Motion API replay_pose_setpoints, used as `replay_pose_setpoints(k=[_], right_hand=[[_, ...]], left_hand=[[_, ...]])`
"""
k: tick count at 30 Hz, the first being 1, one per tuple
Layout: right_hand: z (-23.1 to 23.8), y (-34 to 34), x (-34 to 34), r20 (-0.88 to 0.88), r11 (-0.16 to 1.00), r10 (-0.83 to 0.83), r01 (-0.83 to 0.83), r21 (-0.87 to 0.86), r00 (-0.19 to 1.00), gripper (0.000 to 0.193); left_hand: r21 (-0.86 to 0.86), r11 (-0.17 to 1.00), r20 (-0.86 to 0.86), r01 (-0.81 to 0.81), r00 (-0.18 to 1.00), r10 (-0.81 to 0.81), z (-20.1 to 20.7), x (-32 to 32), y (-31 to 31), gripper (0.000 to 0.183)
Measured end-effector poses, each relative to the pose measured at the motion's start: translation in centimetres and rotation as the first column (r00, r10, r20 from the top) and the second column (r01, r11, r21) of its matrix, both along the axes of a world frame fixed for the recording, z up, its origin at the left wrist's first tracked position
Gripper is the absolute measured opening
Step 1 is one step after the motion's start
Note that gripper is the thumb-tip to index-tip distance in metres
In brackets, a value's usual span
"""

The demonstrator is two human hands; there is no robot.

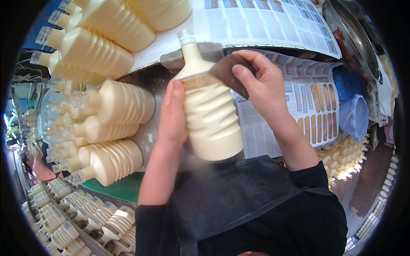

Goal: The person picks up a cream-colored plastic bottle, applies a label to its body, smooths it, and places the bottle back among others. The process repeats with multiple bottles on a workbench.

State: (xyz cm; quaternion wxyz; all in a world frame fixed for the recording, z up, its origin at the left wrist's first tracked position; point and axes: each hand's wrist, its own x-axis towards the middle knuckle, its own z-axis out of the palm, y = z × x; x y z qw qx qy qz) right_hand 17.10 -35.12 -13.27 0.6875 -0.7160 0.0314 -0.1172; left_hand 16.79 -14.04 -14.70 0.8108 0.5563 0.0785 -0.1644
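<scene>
A cream-coloured bottle [209, 115] with wavy ridges and a clear threaded neck lies in front of me, its neck pointing away and resting over a grey block [171, 61]. My left hand [173, 113] is wrapped round its left side, thumb on the shoulder. A brownish label band [197, 82] runs across the bottle below the shoulder. In my right hand [261, 81] is a thin dark brown flat scraper [232, 73], pinched between thumb and fingers. Its edge meets the bottle's right shoulder near the end of the band.
Label sheets [299, 94] lie to the right, with more sheets [265, 25] on the raised white surface beyond. Similar bottles [124, 102] are stacked at left and far left. A light blue bucket [355, 114] hangs at right. Many finished-looking bottles [115, 224] stand at lower left.
</scene>
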Motion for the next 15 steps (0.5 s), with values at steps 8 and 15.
replay_pose_setpoints(k=[8,15], right_hand=[[1.2,0.7,-2.7,0.530,0.813,0.285,0.091,-0.575,0.799,0.024],[2.0,1.3,-2.7,0.506,0.814,0.208,0.139,-0.564,0.837,0.028]], left_hand=[[-0.184,0.983,0.005,-0.021,1.000,0.023,0.8,-0.1,-0.3,0.052],[-0.067,0.997,0.123,-0.023,0.992,0.031,1.7,-0.5,-0.4,0.048]])
